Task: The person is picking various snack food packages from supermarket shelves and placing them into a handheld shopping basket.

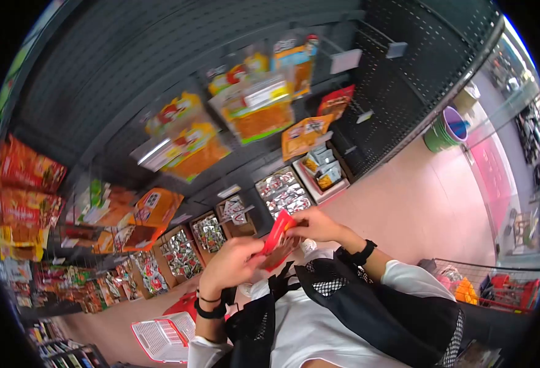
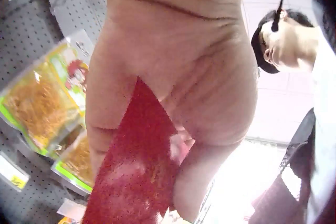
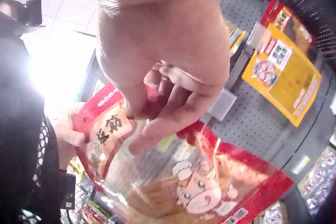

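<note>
A red snack bag [image 1: 277, 236] is held between both hands in front of the chest. The left hand [image 1: 234, 262] grips one side of it; in the left wrist view the bag's red edge [image 2: 139, 161] comes out between the thumb and fingers of that hand [image 2: 173, 71]. The right hand [image 1: 316, 225] pinches the other part. In the right wrist view, the right hand's [image 3: 163, 61] thumb and fingers close on the bag [image 3: 199, 182], which has a clear window and a cartoon cow, while the left hand [image 3: 68, 134] holds its far end.
Orange snack packs [image 1: 254, 116] hang on hooks from a dark pegboard shelf [image 1: 129, 73]. Boxes of small packets [image 1: 284, 193] line the bottom. A white and red basket [image 1: 159, 337] sits on the floor at lower left; a green bucket [image 1: 444, 132] stands at right, with a wire cart [image 1: 497, 285] below.
</note>
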{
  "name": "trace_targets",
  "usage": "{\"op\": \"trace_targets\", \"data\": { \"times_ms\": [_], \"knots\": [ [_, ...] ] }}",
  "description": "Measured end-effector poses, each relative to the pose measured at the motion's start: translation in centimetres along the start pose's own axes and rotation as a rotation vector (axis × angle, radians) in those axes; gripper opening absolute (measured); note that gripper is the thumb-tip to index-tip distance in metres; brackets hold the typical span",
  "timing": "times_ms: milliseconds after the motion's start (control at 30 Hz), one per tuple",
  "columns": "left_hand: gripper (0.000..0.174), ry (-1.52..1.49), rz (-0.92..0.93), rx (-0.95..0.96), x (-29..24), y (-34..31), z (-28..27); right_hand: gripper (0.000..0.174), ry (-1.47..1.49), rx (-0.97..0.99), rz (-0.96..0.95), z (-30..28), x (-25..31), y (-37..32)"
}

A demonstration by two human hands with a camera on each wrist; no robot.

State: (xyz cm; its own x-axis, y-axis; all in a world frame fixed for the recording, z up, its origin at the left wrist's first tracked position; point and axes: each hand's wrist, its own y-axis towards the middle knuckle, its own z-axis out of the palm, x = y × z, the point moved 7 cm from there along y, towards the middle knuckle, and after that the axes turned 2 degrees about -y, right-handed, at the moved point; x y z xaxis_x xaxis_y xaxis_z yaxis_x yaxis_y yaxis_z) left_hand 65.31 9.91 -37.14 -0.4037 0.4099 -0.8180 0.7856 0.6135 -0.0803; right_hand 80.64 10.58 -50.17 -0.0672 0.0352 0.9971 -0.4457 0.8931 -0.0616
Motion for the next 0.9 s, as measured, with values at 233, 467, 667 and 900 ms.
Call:
{"op": "trace_targets", "data": {
  "times_ms": [233, 467, 667, 900],
  "knots": [
    [0.023, 0.240, -0.172, -0.028, 1.3, 8.7, 1.0, 0.012, 0.147, -0.475, 0.124, -8.8, -2.2, -5.0],
    [0.066, 0.321, -0.201, -0.009, 2.1, 11.2, 2.3, 0.016, 0.039, -0.752, 0.104, -17.8, -6.1, -7.1],
    [0.072, 0.449, -0.282, -0.115, 7.0, 10.2, 2.3, 0.018, -0.119, -0.908, 0.167, -23.5, -13.7, -7.1],
    [0.074, 0.677, -0.337, -0.260, 10.2, 11.8, 1.7, 0.017, 0.116, -1.040, 0.181, -29.8, -18.0, -1.9]
  ]
}}
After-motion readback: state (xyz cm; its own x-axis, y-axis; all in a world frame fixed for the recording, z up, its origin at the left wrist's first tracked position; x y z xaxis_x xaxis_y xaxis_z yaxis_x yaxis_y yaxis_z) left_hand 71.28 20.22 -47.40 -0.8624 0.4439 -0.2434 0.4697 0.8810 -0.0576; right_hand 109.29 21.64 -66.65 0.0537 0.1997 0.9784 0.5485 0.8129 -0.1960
